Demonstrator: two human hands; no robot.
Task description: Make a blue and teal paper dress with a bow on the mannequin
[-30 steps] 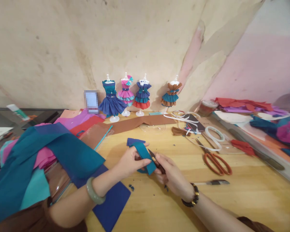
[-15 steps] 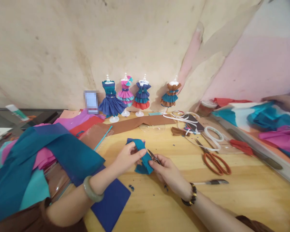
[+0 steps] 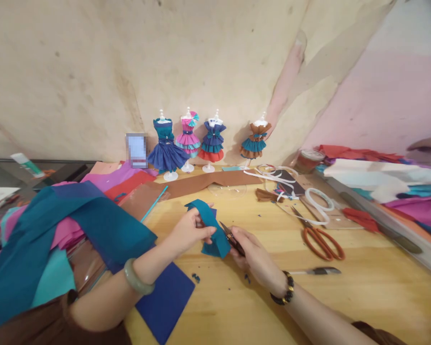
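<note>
The teal strip (image 3: pixel 210 218) is left of the orange-handled scissors (image 3: pixel 311 229), raised above the wooden table (image 3: pixel 237 311) and looped loosely between two hands. The left hand (image 3: pixel 188 232) has it between thumb and bent fingers near the middle of its length, one end curling out past the knuckles, the other folded down toward the right hand (image 3: pixel 253 254). That right hand is closed around a small dark pointed tool (image 3: pixel 232 235), its tip directed at the strip's edge. The tool is blurred and partly covered by the fingers; it looks like small scissors, though I can't be sure.

By the way it bends, the strip should be nearly weightless, thin and limp, with little stiffness of its own. It would crease under a hard squeeze and might tear if pulled against a blade, so a light, flat pinch close to the edge being worked suits it best, with the loose end supported. It doesn't look slippery. The tool should be stiff and is best taken by its handle end, away from the point.

Left of and below the orange-handled scissors lies a craft knife (image 3: pixel 321 271); farther left, beyond the hands, is a flat navy sheet (image 3: pixel 167 299).
</note>
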